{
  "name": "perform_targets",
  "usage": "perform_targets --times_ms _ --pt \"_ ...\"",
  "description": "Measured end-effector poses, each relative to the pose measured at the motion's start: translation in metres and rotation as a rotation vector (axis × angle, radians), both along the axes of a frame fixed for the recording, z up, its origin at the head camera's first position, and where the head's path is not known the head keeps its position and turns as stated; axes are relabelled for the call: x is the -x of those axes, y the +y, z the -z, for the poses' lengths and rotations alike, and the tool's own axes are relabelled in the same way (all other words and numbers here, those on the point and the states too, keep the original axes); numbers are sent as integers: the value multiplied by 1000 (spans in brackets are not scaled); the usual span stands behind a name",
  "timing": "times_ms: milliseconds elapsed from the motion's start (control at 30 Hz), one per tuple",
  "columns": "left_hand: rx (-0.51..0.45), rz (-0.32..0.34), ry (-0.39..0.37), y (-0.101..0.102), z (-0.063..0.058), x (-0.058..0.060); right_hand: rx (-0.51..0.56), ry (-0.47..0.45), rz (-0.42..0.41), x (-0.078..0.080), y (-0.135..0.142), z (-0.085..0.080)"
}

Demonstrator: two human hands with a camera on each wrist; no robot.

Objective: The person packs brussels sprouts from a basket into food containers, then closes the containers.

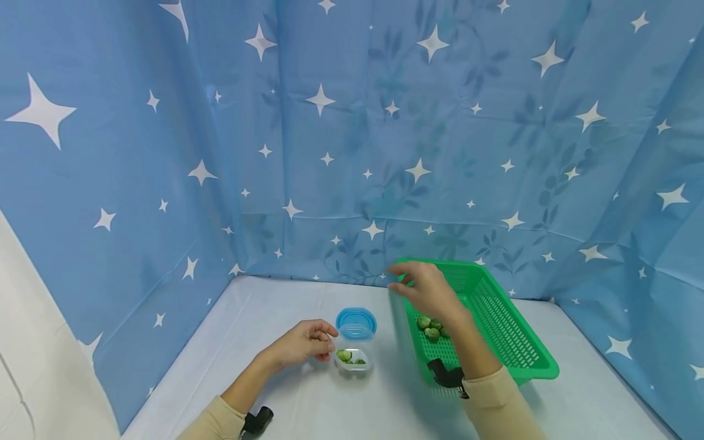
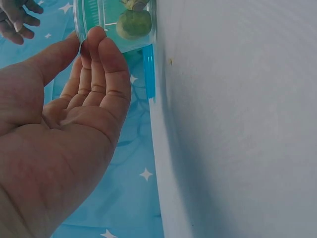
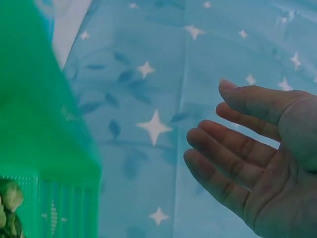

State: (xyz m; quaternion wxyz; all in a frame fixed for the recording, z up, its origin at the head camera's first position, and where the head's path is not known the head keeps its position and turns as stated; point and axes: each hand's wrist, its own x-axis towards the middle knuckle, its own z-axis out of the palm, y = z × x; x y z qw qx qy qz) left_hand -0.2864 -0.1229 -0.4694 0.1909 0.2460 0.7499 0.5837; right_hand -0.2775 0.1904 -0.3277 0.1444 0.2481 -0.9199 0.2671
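A blue curtain (image 1: 341, 134) backs the white table (image 1: 308, 403). On it, the box (image 1: 355, 368) of sprouts (image 1: 344, 355) sits beside my loosely curved, empty left hand (image 1: 304, 342); my right hand (image 1: 426, 292), relaxed, empty, is near the green basket (image 1: 508, 324).

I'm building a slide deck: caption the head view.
Left hand beside a clear container holding Brussels sprouts, empty right hand raised by a green basket.

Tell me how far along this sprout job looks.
Done: some Brussels sprouts sit in the clear container.
In hand: nothing visible; the left hand is beside the container, the right hand empty near the green basket.
Possibly left: transferring the basket sprouts and fitting the blue lid, which is off.
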Motion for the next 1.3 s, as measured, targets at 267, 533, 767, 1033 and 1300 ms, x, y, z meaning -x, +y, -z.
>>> perform_targets --times_ms 267,533,767,1033,1300 --pt "4 -14 1 1 0 0 2 -67 58 18 24 5" --pt "-4 -7 -5 1 -1 -1 24 -116 76 38 50 14" --pt "-9 -4 -6 0 -1 -1 14 -129 115 52 67 17" --pt "-8 -11 -10 0 1 1 -10 -143 144 62 75 23" --pt "-10 -7 -11 1 -1 0 -21 -198 113 73 81 43"
